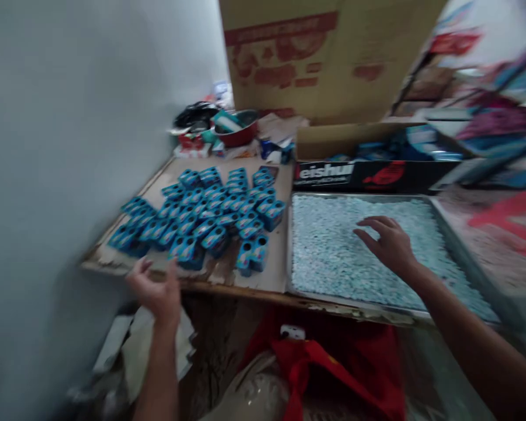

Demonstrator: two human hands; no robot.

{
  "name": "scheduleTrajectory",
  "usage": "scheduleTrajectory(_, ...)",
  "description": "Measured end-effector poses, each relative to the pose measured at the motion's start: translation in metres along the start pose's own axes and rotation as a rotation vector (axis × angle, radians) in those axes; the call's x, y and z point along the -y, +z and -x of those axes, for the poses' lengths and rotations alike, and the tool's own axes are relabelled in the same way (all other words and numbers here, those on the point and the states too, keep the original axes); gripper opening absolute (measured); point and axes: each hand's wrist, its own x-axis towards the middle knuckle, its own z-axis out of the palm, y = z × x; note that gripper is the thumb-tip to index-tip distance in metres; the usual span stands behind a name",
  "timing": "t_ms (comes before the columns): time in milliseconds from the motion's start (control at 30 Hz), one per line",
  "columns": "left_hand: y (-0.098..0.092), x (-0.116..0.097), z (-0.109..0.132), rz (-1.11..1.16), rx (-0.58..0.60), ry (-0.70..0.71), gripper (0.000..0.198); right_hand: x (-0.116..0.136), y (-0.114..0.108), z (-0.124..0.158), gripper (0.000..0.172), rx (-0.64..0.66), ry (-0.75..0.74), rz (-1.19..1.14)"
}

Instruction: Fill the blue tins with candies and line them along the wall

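Observation:
Several small blue boxes (217, 202) with round dark holes in their tops stand in uneven rows on the left of the table. My left hand (155, 289) hangs just off the front edge by the nearest boxes, its thumb and fingers apart and nothing visible in it. A shallow metal tray (289, 251) to the right holds a thick layer of pale blue-green bits (333, 251), too small to make out singly. Over that layer is my right hand (390, 242), with curved fingers, a gap to the thumb, and no object showing between them.
Behind the tray sits an open black-sided carton (377, 174) with blue packs inside. A red bowl (239, 135) and clutter lie at the back left. A large cardboard sheet (328, 64) stands behind. Below the table edge hangs a red bag (333, 368); a pale wall (83, 128) borders the left.

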Motion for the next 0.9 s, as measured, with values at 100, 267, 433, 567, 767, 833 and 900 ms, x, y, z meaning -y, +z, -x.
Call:
scheduleTrajectory(100, 0.027, -0.066, -0.049, 0.102, 0.074, 0.085, 0.035, -0.038, -0.028, -0.026, 0.047, -0.119, 0.208, -0.017)
scheduleTrajectory(267, 0.166, -0.22, -0.1, 0.403, 0.521, 0.47, 0.024, -0.105, -0.068, -0.103, 0.038, -0.33, 0.369, 0.043)
scheduleTrajectory(433, 0.371, -0.371, -0.105, 0.556, 0.964, 0.623, 0.018, -0.15, -0.087, -0.216, 0.014, -0.24, 0.391, 0.162)
scheduleTrajectory(567, 0.5, -0.46, -0.07, 0.476, 1.222, 0.675, 0.029, -0.184, -0.097, -0.299, 0.01, -0.12, 0.453, 0.341)
scheduleTrajectory(767, 0.585, -0.542, 0.009, 0.424, 1.422, 0.81, 0.029, -0.251, -0.105, -0.35, 0.029, -0.021, 0.503, 0.356)
scheduleTrajectory(833, 0.598, -0.565, 0.036, 0.485, 1.482, 0.667, 0.026, -0.272, -0.102, -0.358, 0.031, 0.03, 0.464, 0.322)
scheduleTrajectory(900, 0.608, -0.585, 0.064, 0.509, 1.549, 0.532, 0.034, -0.29, -0.095, -0.367, 0.033, 0.094, 0.36, 0.239)
